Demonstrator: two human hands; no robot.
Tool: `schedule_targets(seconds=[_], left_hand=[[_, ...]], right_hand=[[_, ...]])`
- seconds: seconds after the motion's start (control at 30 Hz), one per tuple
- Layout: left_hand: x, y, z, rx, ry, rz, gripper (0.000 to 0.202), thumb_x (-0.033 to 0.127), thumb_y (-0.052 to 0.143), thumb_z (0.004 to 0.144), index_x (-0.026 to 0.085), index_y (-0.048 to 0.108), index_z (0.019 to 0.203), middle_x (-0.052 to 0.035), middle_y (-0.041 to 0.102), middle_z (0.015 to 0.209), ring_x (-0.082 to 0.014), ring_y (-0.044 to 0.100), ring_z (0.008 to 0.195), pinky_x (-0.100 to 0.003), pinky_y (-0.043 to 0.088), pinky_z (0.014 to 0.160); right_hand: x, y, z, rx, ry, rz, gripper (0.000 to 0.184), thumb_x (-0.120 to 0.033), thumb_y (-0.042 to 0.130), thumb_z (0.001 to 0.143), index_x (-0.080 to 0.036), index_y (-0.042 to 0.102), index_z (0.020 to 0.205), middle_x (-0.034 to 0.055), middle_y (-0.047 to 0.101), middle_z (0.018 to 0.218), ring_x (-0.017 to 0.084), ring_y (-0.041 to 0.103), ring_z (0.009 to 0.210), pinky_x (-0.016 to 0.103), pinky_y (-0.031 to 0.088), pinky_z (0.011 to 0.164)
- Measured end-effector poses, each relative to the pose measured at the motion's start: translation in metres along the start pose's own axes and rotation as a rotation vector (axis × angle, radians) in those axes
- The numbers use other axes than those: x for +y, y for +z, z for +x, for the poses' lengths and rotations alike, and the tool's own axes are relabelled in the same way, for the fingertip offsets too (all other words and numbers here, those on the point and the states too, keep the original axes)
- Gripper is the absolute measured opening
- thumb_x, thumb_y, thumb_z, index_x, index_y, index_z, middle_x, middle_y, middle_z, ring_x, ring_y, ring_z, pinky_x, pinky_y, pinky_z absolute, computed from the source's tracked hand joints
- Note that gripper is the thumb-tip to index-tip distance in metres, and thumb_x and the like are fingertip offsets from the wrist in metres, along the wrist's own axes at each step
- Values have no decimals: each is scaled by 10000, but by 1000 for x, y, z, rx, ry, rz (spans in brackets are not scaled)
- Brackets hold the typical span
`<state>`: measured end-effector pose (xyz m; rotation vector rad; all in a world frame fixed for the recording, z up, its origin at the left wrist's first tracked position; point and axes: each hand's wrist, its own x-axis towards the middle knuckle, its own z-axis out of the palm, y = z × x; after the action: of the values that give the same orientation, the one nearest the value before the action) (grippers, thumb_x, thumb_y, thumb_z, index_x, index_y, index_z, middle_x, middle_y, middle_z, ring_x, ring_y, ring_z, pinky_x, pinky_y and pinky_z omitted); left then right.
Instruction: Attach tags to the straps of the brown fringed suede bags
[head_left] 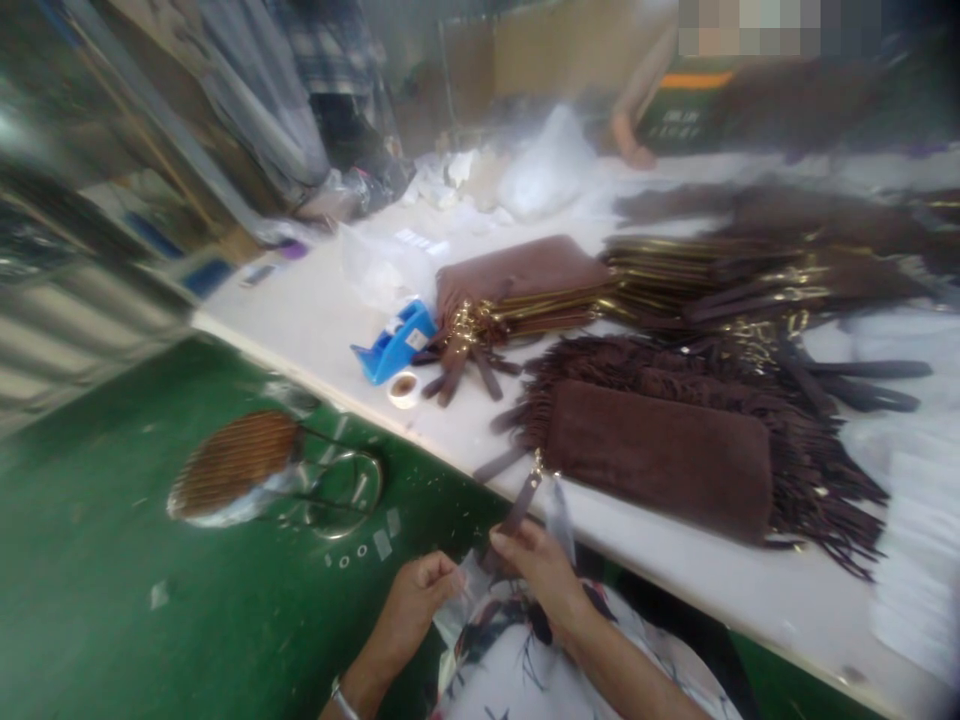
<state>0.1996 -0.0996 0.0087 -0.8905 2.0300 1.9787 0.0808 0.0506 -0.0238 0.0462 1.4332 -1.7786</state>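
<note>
Left hand (424,592): curled, pinching clear plastic (466,598) | Right hand (538,565): angled inward, gripping brown strap (523,503)

White table (289,320), long; near edge: brown pouch (660,460), dark fringe (817,485) spread behind and to its right; leftward, tape roll (403,398) just beside blue dispenser (397,345); pouch stack (521,270) right of that, crumpled clear plastic (390,265) beyond; green floor (97,620) bears round stool (240,455), scattered scraps (382,545).

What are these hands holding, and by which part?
The right hand grips the brown strap below its gold clasp; the left hand pinches clear plastic by an edge.
</note>
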Motion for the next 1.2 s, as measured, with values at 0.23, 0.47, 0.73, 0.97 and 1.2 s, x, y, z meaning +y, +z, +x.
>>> schedule_targets(seconds=[0.23,0.47,0.73,0.97,1.2], left_hand=[[10,26,-4,35,-86,-166,474,564,724,701,127,655,871,-52,696,745,-159,586,612,-258,408,588],[15,47,6,93,-47,-101,337,440,695,737,120,677,842,-70,707,774,-199,611,698,-296,434,661],[13,43,17,235,23,278,161,301,574,803,167,662,816,-41,695,789,-216,606,753,-293,386,669],[0,47,34,218,23,163,169,309,559,821,173,656,848,-27,700,815,-221,622,796,-294,396,707],[11,54,62,166,69,-19,117,250,595,782,153,659,801,-22,683,760,-187,599,734,-282,412,685]], right_hand=[[0,0,-1,-13,16,26,454,-532,774,630,-148,634,827,6,624,697,123,555,608,243,419,579],[4,-5,1,-99,13,-27,420,-510,761,660,-145,653,837,21,648,719,137,582,629,251,446,595],[-27,-36,-30,80,-280,-881,445,-456,454,898,-223,532,1270,124,696,1075,292,664,967,406,491,852],[-63,-38,-3,3,-155,-1083,595,-273,276,930,-138,154,1496,87,693,762,250,671,646,332,440,582],[-58,-42,12,-4,-162,-1203,585,-212,265,917,-145,198,1494,109,700,774,270,677,717,332,419,614]])
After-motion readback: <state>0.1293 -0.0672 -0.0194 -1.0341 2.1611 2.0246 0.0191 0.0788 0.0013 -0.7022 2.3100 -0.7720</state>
